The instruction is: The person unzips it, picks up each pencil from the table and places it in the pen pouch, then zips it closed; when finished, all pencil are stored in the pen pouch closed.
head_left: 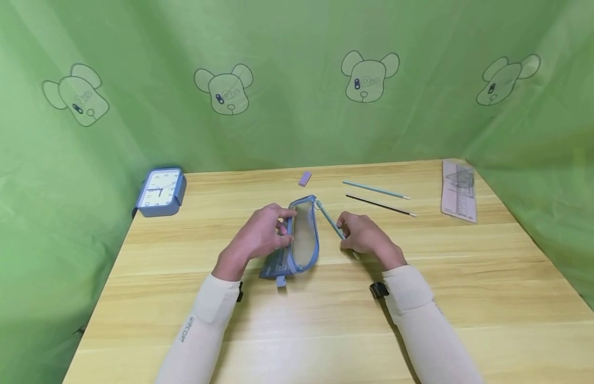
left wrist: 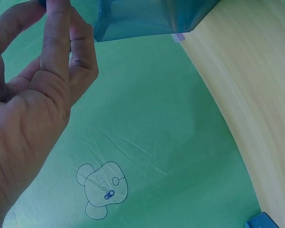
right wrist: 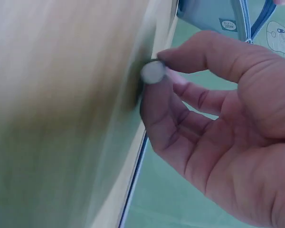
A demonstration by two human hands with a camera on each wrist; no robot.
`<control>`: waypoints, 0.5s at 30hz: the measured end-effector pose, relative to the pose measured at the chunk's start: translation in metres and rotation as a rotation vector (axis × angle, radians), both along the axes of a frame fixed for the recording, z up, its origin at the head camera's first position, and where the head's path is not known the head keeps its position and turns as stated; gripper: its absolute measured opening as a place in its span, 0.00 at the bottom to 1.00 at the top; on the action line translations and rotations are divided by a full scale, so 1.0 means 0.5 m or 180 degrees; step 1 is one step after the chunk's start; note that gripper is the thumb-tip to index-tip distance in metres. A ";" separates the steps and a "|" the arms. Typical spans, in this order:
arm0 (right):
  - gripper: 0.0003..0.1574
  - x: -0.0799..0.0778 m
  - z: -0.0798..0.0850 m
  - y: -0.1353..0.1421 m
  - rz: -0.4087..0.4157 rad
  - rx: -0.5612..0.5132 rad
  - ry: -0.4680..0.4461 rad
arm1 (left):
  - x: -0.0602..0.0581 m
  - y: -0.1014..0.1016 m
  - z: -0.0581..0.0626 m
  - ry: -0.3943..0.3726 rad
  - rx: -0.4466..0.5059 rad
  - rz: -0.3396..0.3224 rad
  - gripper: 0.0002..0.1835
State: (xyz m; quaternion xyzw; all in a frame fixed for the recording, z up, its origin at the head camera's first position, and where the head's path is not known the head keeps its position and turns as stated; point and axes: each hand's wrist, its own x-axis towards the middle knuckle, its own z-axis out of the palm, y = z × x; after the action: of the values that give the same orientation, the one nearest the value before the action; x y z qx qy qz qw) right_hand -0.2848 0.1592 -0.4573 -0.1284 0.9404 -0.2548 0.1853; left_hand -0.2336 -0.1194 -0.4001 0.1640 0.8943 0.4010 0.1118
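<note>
A blue mesh pencil case (head_left: 304,234) with its zipper undone stands on the table, its mouth spread wide. My left hand (head_left: 263,234) holds the near-left edge of that mouth between thumb and fingers. To the right of the case, my right hand (head_left: 366,234) pinches a light blue pencil (head_left: 329,218) close to its white eraser end. The pencil's far tip reaches toward the zipper corner of the case. Seen from the right wrist, the round white pencil end (right wrist: 153,72) sits between thumb and forefinger, low over the tabletop.
Behind the right hand lie a second light blue pencil (head_left: 376,189) and a black pencil (head_left: 380,205). A purple eraser (head_left: 305,178) rests near the back edge. A packaged ruler set (head_left: 459,200) lies far right; a blue clock (head_left: 160,191) stands at back left. Green curtains surround the table.
</note>
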 end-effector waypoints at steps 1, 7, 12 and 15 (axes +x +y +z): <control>0.26 0.002 0.002 0.000 -0.0043 -0.0066 -0.0044 | 0.000 0.000 0.000 -0.0008 0.0003 0.0000 0.35; 0.26 0.013 0.030 0.006 -0.0306 -0.0380 -0.0146 | -0.002 0.000 -0.003 -0.0048 0.0005 0.0024 0.35; 0.27 0.030 0.075 0.011 -0.0316 -0.0912 -0.0172 | 0.000 -0.002 -0.004 -0.0042 -0.0005 0.0046 0.35; 0.28 0.043 0.102 0.010 -0.0221 -0.1238 -0.0275 | 0.000 -0.004 -0.004 -0.0029 -0.0014 0.0061 0.35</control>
State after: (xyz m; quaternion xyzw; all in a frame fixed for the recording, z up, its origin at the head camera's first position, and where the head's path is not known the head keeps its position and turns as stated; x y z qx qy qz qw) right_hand -0.2632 0.1641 -0.4061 -0.1182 0.8685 -0.4431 0.1883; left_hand -0.2339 -0.1215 -0.4020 0.1533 0.8962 0.4008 0.1124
